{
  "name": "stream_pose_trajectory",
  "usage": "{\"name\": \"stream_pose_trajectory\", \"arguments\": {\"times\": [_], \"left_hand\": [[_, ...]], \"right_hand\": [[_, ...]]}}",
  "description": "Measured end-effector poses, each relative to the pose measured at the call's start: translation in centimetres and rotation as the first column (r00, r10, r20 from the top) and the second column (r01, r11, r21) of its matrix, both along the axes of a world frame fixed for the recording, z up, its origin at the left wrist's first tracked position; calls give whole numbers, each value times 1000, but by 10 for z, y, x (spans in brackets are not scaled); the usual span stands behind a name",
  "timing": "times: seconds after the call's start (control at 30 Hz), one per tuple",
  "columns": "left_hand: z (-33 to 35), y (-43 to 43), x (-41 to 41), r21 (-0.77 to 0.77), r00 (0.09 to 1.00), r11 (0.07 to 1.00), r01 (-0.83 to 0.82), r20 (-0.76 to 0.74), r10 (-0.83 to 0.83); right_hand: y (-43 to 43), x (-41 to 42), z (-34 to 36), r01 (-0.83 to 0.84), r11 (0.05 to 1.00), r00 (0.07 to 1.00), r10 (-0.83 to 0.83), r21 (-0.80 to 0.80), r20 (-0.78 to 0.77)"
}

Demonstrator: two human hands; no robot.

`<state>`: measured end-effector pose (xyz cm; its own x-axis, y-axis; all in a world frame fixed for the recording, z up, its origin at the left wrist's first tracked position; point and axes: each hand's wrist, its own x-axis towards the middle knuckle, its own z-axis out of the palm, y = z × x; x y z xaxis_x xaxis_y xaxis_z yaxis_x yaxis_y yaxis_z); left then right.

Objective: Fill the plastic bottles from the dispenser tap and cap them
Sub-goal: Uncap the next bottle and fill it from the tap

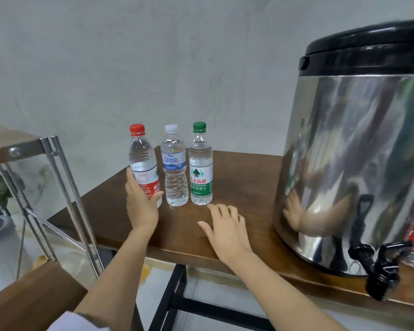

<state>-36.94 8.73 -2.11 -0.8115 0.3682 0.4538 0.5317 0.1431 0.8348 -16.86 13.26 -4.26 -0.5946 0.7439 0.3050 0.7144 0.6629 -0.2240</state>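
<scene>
bottles: 3 upright in a row, frame centre, on brown table (105, 211); clear, water-filled, capped | red-capped bottle (142, 161) left, white-capped bottle (175, 173) middle, green-capped bottle (200, 168) right | left hand (141, 206): fingers wrapped round red-capped bottle's label | right hand (225, 230): lower centre, fingers loosely spread, holding nothing | steel dispenser (356, 151) right, black tap (380, 261) lower right

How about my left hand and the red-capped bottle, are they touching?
Touching. The head view shows the left hand wrapped round the lower label of the red-capped bottle, with the thumb lying across its front.
</scene>
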Motion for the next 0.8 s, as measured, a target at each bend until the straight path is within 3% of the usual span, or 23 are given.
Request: {"name": "stream_pose_trajectory", "arguments": {"times": [0.2,0.3,0.47,0.67,0.8], "left_hand": [[-13,-15,21,-38,988,999,13,152,-7],[-11,-33,57,-54,999,998,29,36,-27],[20,-53,153,124,972,965,232,-74,-225],[57,-65,279,259,831,793,551,-261,-491],[68,-66,338,213,727,714,667,-393,-562]], "right_hand": [[-9,7,7,-64,996,995,69,66,-76],[-25,24,15,-96,993,978,108,73,-179],[-69,87,45,-156,967,879,229,200,-419],[-103,208,97,-96,948,769,265,305,-581],[-87,289,111,33,950,731,188,309,-656]]}}
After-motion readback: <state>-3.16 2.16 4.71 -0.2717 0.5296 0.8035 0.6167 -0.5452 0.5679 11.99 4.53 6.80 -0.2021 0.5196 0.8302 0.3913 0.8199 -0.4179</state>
